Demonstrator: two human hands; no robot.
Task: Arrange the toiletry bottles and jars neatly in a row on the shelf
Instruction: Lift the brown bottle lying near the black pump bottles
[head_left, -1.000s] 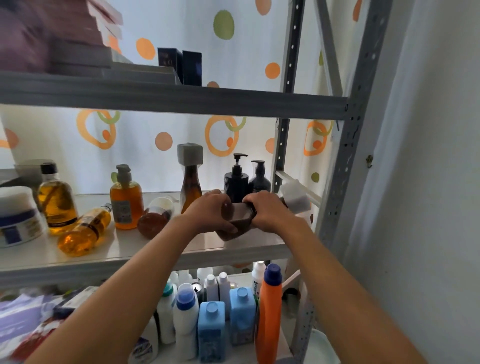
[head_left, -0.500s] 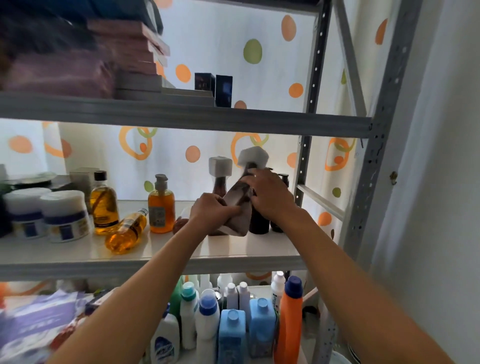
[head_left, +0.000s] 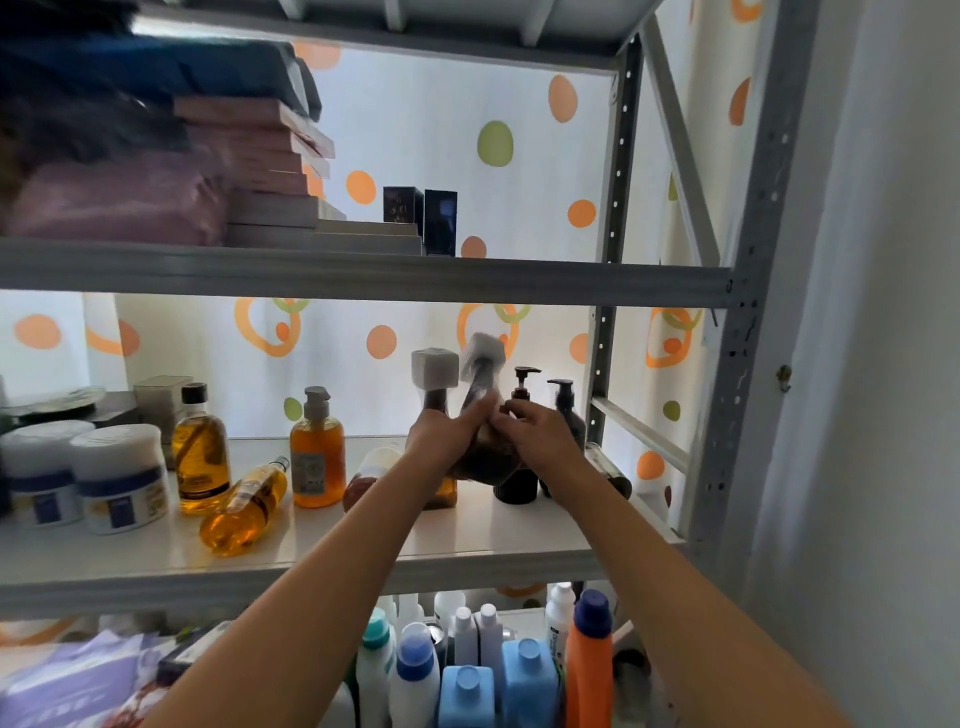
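Both hands hold a brown bottle with a square white cap (head_left: 480, 415), nearly upright and tilted right, above the middle shelf (head_left: 322, 545). My left hand (head_left: 447, 439) grips its left side; my right hand (head_left: 535, 436) holds its right side. A matching brown bottle (head_left: 435, 374) stands just behind on the left. Two dark pump bottles (head_left: 522, 415) stand to the right. Further left are an orange pump bottle (head_left: 317, 452), a yellow bottle lying down (head_left: 247, 506), an upright yellow bottle (head_left: 200, 452), a tipped reddish bottle (head_left: 366, 475) and two white jars (head_left: 122, 478).
The grey metal upright (head_left: 727, 415) and cross brace (head_left: 639, 431) bound the shelf on the right. The upper shelf (head_left: 363, 275) carries stacked boxes and folded cloth. Below, several detergent bottles (head_left: 467, 670) crowd the lower shelf. A white wall stands at the right.
The brown bottle has been swung from lying across my hands to nearly upright and raised toward the back of the shelf. The camera view has tilted upward.
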